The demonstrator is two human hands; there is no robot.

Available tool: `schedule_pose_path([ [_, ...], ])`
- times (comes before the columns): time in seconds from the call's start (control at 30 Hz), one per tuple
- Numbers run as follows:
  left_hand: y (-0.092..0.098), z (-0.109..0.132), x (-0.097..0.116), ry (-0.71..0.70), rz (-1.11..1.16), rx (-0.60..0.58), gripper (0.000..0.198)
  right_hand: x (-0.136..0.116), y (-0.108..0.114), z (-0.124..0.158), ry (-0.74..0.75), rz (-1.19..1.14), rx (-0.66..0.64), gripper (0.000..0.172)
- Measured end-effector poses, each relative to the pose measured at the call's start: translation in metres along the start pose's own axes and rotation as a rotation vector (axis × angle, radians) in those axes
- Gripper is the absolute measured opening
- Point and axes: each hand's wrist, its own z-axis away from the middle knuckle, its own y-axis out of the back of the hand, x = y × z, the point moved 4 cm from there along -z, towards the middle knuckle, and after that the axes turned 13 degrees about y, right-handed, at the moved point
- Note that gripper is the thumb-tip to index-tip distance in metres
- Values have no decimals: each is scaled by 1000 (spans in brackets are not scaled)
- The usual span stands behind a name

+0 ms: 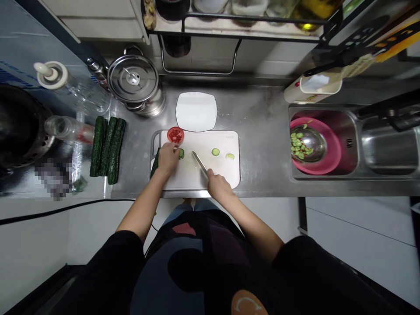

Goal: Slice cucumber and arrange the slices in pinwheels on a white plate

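Note:
My right hand [219,186] grips the handle of a kitchen knife [200,163], its blade angled up and left over the white cutting board [197,181]. My left hand [168,160] is closed over a dark green cucumber [155,164] at the board's left side; a green end [181,153] shows beyond my fingertips. The hand hides the middle, so I cannot tell if both are one piece. Just above my fingers, a small red bowl [176,135] with red bits inside sits at the board's top edge. One cucumber slice [215,152] and another pale piece [230,156] lie on the right half.
A white plate [196,111] is behind the board. Whole cucumbers [106,151] lie at left, near a lidded steel pot [134,81] and a glass bottle [67,129]. In the sink [351,153] at right, a pink basin [334,151] holds a metal bowl [316,144] with green slices.

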Motion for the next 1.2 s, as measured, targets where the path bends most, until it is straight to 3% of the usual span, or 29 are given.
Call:
schedule_pose_path([
  [0.1,-4,-9,25,-111,4,-24,12,-6,3,-7,10,-6,10,39],
  [0.33,-72,-9,101,-370,-230,-527,28,-8,1,-15,22,-4,27,41],
  [0.5,-103,-2,117,-381,-408,-573,33,-8,1,-16,20,-18,26,49],
  [0.73,-105,4,122,-381,-432,-559,28,-9,4,-15,18,-43,32,45],
  [0.83,-96,7,122,-338,-349,-602,16,-9,5,-15,26,-39,30,45],
  [0.97,-56,12,109,-227,68,-562,6,-7,5,-16,22,-44,22,47],
  [1.1,-16,24,57,-34,307,-373,13,-6,7,-17,21,-59,15,41],
  [1.2,-15,39,13,159,300,-309,9,-5,7,-16,12,-60,3,40],
])
